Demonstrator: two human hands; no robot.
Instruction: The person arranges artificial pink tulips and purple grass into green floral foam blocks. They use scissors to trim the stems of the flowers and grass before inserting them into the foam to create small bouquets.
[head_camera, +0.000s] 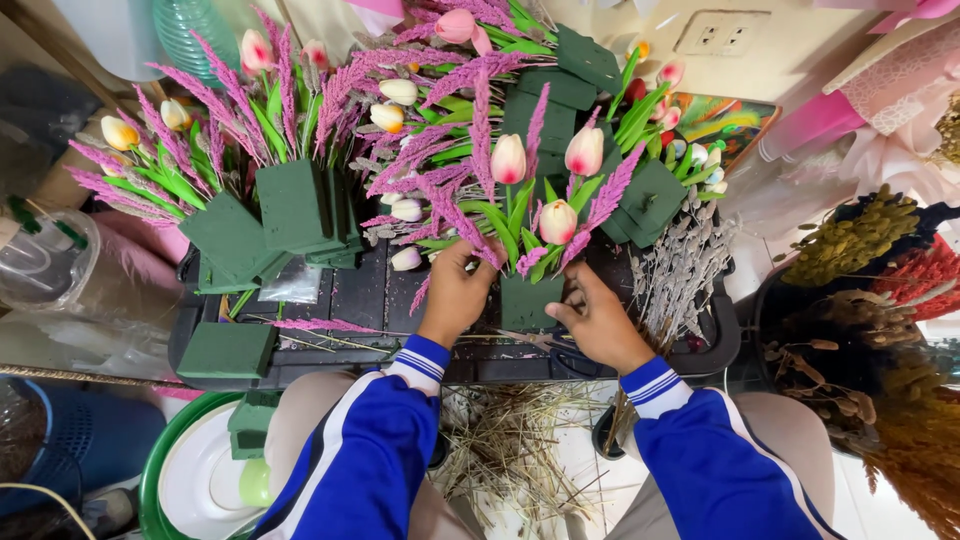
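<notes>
Both hands working one foam block (527, 303): left hand (457, 290) pinching purple stem (478, 240) in, right hand (598, 320) gripping block side, steadying it.

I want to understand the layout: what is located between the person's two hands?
In the head view, a green foam block stands between the left hand and right hand, with pink tulips and purple sprigs rising from it.

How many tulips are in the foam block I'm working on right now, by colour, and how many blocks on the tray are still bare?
Pink-and-cream tulips in the foam block between the left hand and right hand: 3, at and
Other colours in that block: 0
Bare foam blocks on the black tray: 1
Total: 4
</notes>
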